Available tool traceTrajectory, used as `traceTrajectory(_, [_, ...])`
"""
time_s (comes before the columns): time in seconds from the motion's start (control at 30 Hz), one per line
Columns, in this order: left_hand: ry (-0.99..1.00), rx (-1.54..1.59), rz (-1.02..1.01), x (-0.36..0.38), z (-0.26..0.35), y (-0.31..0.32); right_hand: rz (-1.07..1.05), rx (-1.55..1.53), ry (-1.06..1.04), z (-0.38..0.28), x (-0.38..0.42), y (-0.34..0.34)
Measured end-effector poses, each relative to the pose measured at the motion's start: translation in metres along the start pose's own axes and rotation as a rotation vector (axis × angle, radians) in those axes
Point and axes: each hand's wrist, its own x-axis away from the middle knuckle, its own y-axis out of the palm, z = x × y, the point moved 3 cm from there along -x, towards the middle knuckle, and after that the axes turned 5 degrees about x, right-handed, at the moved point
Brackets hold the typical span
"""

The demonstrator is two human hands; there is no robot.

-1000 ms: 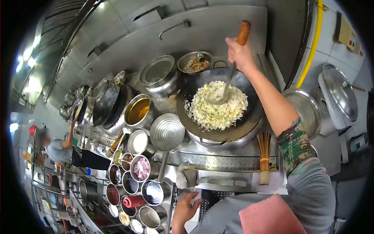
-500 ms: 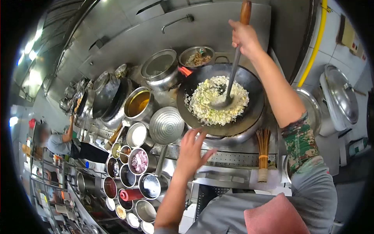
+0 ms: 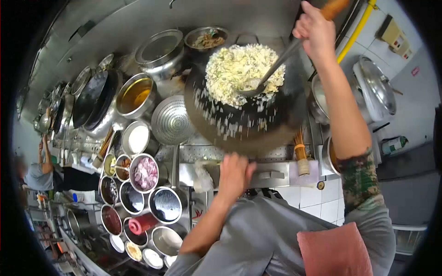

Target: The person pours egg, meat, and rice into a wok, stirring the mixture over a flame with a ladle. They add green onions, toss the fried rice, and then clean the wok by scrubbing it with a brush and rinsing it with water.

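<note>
My right hand (image 3: 317,34) is closed round the handle of a long ladle (image 3: 286,56), whose bowl rests among the rice. A heap of rice (image 3: 244,69) with yellow and green bits fills the far side of a large black wok (image 3: 258,126). Many grains are smeared by motion across the wok's near side. At the near rim, my left hand (image 3: 235,177) is closed on the edge of the wok, its fingertips partly hidden. The wok is blurred and tilted. Left of it lies a perforated strainer (image 3: 172,120), touched by neither hand.
A pot of oil (image 3: 135,94) and a lidded pot (image 3: 159,48) stand left of the wok. Several tins surround a bowl of sliced onion (image 3: 145,172). A bamboo brush (image 3: 301,156) lies on the right. Another person (image 3: 39,172) works at far left.
My left hand, open in the air before, now grips the wok's near rim. The wok has come nearer and tilted, with rice in motion. My right hand has shifted right, leaning the ladle.
</note>
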Motion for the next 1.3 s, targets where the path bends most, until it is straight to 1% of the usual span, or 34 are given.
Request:
traceTrajectory(0.03, [0.064,0.080,0.000,0.015,0.016,-0.021,0.008,-0.031,0.010,-0.005,0.000,-0.012])
traceTrajectory(0.07, [0.107,0.123,-0.014,0.010,0.032,-0.039,0.012,-0.049,0.030,-0.008,0.003,-0.018])
traceTrajectory(0.1, [0.067,0.129,0.008,0.001,0.045,-0.051,0.001,-0.062,0.081,-0.007,0.004,-0.019])
traceTrajectory(0.17, [0.046,0.088,0.091,-0.051,0.045,-0.066,0.066,0.042,0.116,-0.002,0.008,-0.005])
traceTrajectory(0.23, [0.071,0.067,0.139,-0.078,0.024,-0.040,0.142,0.183,0.134,0.000,0.020,0.022])
traceTrajectory(0.3, [0.066,-0.008,0.089,-0.063,-0.017,0.003,0.199,0.350,0.038,0.011,0.027,0.033])
traceTrajectory(0.33, [0.045,-0.032,0.067,-0.042,-0.029,0.014,0.186,0.319,-0.026,0.022,0.024,0.028])
traceTrajectory(0.37, [0.032,-0.056,0.052,-0.028,-0.031,0.015,0.115,0.224,-0.016,0.019,0.025,0.021])
traceTrajectory(0.43, [0.123,0.040,0.010,0.006,-0.024,0.000,-0.041,0.036,-0.019,0.001,0.023,0.003])
traceTrajectory(0.5, [0.107,-0.004,0.006,-0.017,-0.007,-0.022,0.010,0.012,-0.004,-0.008,0.016,-0.007])
traceTrajectory(0.53, [0.073,-0.023,-0.018,-0.019,0.002,-0.029,0.013,-0.023,0.073,-0.011,0.011,-0.010])
traceTrajectory(0.57, [0.027,0.008,0.060,-0.041,0.002,-0.032,-0.014,0.023,0.026,-0.019,0.002,-0.012])
traceTrajectory(0.63, [0.029,0.013,0.086,-0.069,-0.016,-0.017,-0.102,0.039,0.009,-0.038,-0.003,-0.009])
traceTrajectory(0.67, [0.030,0.011,0.092,-0.080,-0.023,-0.011,-0.047,0.031,-0.041,-0.044,-0.001,-0.011])
traceTrajectory(0.7, [0.034,0.012,0.087,-0.089,-0.030,-0.004,-0.069,-0.026,-0.095,-0.036,-0.006,-0.023])
traceTrajectory(0.77, [0.048,0.032,0.076,-0.096,-0.039,0.009,-0.003,-0.037,-0.104,0.007,-0.003,-0.043])
traceTrajectory(0.83, [0.066,0.060,0.075,-0.093,-0.044,0.019,-0.138,-0.018,-0.025,0.081,0.010,-0.036])
traceTrajectory(0.87, [0.044,0.047,0.049,-0.093,-0.042,0.021,-0.177,-0.048,0.044,0.075,0.005,-0.027])
traceTrajectory(0.97, [0.013,0.015,-0.003,-0.097,-0.043,0.019,-0.171,-0.044,0.015,0.046,-0.015,-0.016])
traceTrajectory(1.0, [0.022,0.018,-0.004,-0.099,-0.045,0.018,-0.146,-0.107,-0.003,0.044,-0.014,-0.022])
traceTrajectory(1.1, [0.027,0.028,0.009,-0.097,-0.046,0.022,-0.092,-0.201,0.047,0.093,0.004,-0.020])
traceTrajectory(1.13, [0.035,0.026,0.014,-0.097,-0.044,0.022,-0.197,-0.189,0.073,0.094,-0.005,-0.014])
traceTrajectory(1.17, [0.038,0.031,0.017,-0.101,-0.044,0.022,-0.211,-0.151,0.065,0.090,-0.022,-0.009])
traceTrajectory(1.23, [0.029,0.040,-0.006,-0.098,-0.042,0.019,-0.219,-0.075,0.075,0.071,-0.038,0.001])
traceTrajectory(1.27, [0.030,0.042,-0.001,-0.101,-0.044,0.018,-0.219,-0.120,0.054,0.061,-0.036,0.000])
traceTrajectory(1.3, [0.025,0.047,0.007,-0.100,-0.044,0.018,-0.166,-0.145,0.047,0.067,-0.033,0.001])
